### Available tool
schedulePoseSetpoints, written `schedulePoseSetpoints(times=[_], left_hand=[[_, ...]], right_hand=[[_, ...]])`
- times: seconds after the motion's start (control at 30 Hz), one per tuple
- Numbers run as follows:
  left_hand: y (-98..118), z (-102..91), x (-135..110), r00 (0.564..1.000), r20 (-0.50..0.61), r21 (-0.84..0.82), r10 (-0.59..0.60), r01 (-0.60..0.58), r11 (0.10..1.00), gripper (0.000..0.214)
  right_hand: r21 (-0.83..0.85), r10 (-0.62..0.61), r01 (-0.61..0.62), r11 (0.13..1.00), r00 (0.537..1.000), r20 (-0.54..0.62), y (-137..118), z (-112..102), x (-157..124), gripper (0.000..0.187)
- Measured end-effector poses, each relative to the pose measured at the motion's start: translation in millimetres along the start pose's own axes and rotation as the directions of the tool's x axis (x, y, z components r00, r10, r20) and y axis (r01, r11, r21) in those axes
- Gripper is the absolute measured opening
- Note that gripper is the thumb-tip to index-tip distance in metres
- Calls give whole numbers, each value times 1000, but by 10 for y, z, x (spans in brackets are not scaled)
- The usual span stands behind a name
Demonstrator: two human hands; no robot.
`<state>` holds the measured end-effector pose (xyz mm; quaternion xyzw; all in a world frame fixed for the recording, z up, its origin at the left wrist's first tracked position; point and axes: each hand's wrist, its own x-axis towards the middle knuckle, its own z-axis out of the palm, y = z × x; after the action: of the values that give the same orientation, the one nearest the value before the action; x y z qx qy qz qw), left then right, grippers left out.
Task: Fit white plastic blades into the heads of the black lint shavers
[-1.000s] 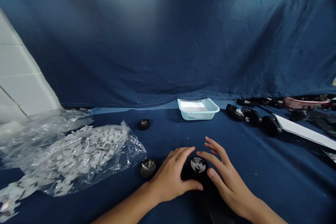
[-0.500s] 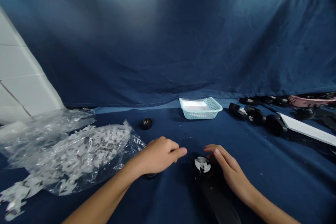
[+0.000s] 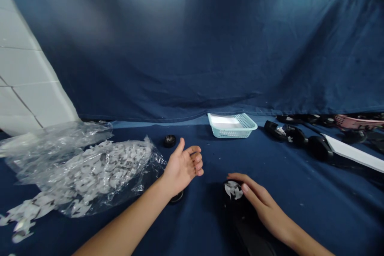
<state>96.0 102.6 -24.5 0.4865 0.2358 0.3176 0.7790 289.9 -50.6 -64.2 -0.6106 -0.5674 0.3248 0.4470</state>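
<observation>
Head view: left hand (image 3: 183, 166) raised above blue cloth (image 3: 204, 224), palm showing, fingers half curled, thumb spread away from them. Right hand (image 3: 259, 198) cupped at round end of long black device (image 3: 253, 238) — thumb and forefinger bent about rim, can't tell whether they pinch. Device lies on cloth, right of left hand, white insert (image 3: 235, 193) in round end. Black round part (image 3: 179, 197) partly hidden by left wrist, second black part (image 3: 169, 141) farther back. Clear plastic bag (image 3: 150, 172) — white pieces inside — far left.
</observation>
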Motion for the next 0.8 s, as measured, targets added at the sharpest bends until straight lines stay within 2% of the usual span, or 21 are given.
schedulePoseSetpoints(times=[0.13, 0.2, 0.23, 0.27, 0.33, 0.37, 0.4, 0.47, 0.53, 0.67, 0.8], left_hand=[[-200, 150, -143, 983, -85, 227, 165, -142, 964, 49], [-330, 197, -258, 951, -52, 413, 304, -257, 874, 34], [-388, 205, -314, 909, 72, 602, 411, -369, 708, 31], [-435, 204, -363, 858, 230, 713, 459, -469, 521, 31], [-491, 186, -427, 745, 518, 762, 421, -625, 168, 36], [-501, 175, -442, 705, 602, 741, 375, -668, 66, 39], [-503, 167, -445, 684, 648, 725, 335, -688, 3, 41], [-494, 159, -430, 688, 668, 727, 283, -684, -52, 41], [-486, 157, -402, 724, 641, 757, 254, -651, -55, 40], [-483, 148, -362, 791, 571, 812, 222, -584, -7, 37], [-457, 162, -364, 814, 564, 818, 140, -573, 39, 46]], right_hand=[[52, 26, -23, 998, 998, -53, 52, 45, -5, 41], [83, 45, -38, 996, 995, -86, 105, 67, 14, 41], [96, 55, -46, 994, 994, -95, 129, 76, 24, 41], [107, 65, -54, 993, 993, -97, 150, 83, 33, 41], [129, 83, -70, 989, 992, -93, 173, 90, 44, 41], [142, 92, -78, 987, 992, -88, 175, 91, 45, 41], [156, 100, -87, 984, 992, -79, 171, 91, 43, 40], [178, 108, -95, 979, 992, -66, 152, 88, 30, 39], [186, 107, -95, 978, 993, -56, 131, 86, 11, 40], [166, 109, -96, 981, 992, -65, 122, 94, -13, 43], [140, 103, -95, 986, 994, -48, 125, 102, -23, 43]])
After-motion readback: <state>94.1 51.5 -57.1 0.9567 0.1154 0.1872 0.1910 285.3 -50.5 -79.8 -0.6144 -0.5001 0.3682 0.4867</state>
